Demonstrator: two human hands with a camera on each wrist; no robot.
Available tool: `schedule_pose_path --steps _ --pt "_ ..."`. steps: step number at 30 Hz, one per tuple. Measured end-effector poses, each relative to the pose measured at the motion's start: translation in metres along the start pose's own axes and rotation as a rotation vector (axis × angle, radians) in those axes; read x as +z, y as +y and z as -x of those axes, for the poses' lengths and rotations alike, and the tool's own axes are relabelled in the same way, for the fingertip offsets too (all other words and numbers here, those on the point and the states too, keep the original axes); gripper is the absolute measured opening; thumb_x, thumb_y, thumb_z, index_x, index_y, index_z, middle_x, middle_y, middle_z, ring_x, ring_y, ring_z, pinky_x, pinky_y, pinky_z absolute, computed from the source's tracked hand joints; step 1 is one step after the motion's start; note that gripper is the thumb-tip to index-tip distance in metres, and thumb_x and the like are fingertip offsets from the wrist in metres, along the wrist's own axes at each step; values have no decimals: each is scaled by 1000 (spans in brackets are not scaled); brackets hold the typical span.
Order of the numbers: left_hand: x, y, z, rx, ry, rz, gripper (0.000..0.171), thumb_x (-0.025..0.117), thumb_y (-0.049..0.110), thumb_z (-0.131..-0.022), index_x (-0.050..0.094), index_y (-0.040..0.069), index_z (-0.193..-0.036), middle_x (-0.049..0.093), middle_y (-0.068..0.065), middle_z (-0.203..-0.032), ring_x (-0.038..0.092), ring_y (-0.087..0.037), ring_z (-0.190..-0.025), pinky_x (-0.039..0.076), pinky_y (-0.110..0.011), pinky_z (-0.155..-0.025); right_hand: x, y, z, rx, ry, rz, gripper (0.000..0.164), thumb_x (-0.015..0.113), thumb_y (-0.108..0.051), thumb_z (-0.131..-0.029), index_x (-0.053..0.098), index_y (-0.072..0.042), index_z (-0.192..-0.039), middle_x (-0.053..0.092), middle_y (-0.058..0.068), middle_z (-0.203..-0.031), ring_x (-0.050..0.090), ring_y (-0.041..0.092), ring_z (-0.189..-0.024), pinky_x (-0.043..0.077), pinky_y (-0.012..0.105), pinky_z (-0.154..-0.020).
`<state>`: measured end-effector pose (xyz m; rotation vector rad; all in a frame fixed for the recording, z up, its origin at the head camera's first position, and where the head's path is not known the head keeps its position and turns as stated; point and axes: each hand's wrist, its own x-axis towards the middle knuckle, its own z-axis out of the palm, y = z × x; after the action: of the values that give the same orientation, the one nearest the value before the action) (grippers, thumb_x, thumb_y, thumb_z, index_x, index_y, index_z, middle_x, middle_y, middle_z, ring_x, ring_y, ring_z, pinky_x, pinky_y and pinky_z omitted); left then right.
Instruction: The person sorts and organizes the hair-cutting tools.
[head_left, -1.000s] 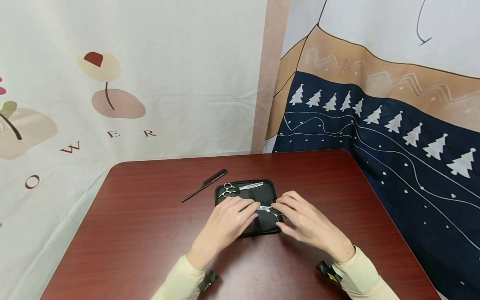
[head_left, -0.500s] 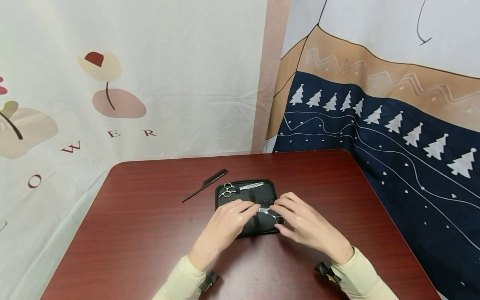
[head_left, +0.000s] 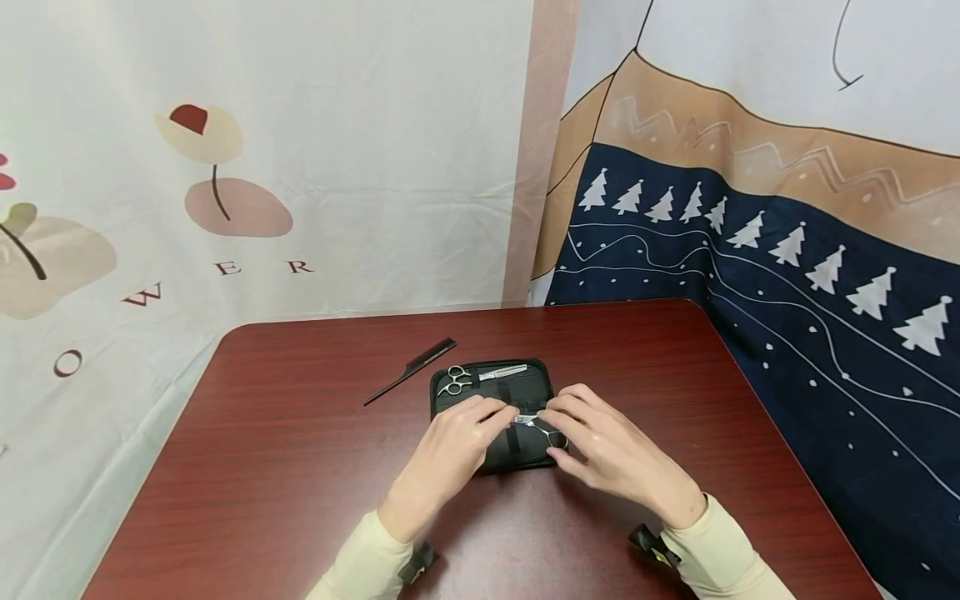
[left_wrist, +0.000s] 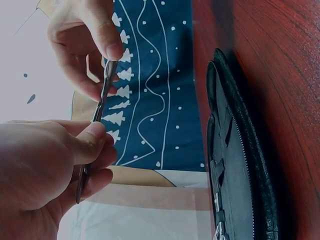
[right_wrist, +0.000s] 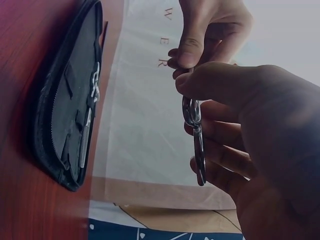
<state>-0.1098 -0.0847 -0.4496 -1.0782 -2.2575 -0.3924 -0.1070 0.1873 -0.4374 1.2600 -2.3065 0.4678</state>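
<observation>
A pair of silver hairdressing scissors is held between both hands, above a black zip case that lies open on the table. My left hand pinches the blade end between thumb and fingers, as the left wrist view shows. At the finger-ring end, my right hand grips the scissors with the thumb on one side and the fingers on the other. Seen edge-on in the right wrist view, the scissors' rings lie against the right fingers. Fingers hide most of the blades.
Thinning scissors lie in the far part of the case, beside black elastic straps. A black tail comb rests on the reddish-brown table, left of the case. Printed cloths hang behind the table.
Both hands keep hold of the scissors. The scissors and right fingers have shifted slightly left, and the left fingers have drawn closer together. Case, comb and thinning scissors stay where they were.
</observation>
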Motion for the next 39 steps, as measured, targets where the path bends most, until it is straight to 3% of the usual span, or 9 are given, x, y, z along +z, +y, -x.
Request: schedule_pose_path --steps 10,22,31,39 --pt "0 -2 1 12 8 7 31 87 -2 -93 82 11 -121 82 0 -113 76 -15 -99 66 -27 -89 -1 0 0 43 -4 -48 47 98 -9 -81 78 -6 -124 75 3 -119 65 20 -118 62 34 -98" --pt "-1 -3 0 51 32 -6 36 88 -5 -90 82 9 -122 81 -1 -113 77 -15 -102 66 -28 -93 0 0 1 138 0 -187 42 94 -9 -83 81 -7 -123 76 1 -118 66 16 -114 65 35 -93" --pt "0 -3 0 70 39 -23 29 83 -1 -93 84 8 -121 82 -1 -113 77 -15 -101 66 -28 -94 -3 -2 3 268 -57 -294 32 81 -9 -94 82 -12 -126 78 -4 -122 69 9 -113 65 33 -91" --pt "1 -3 1 69 45 -29 22 77 4 -97 84 9 -117 83 2 -110 77 -13 -98 65 -27 -91 -3 -4 3 297 -96 -324 29 75 -10 -99 80 -15 -128 77 -7 -124 71 7 -114 65 34 -96"
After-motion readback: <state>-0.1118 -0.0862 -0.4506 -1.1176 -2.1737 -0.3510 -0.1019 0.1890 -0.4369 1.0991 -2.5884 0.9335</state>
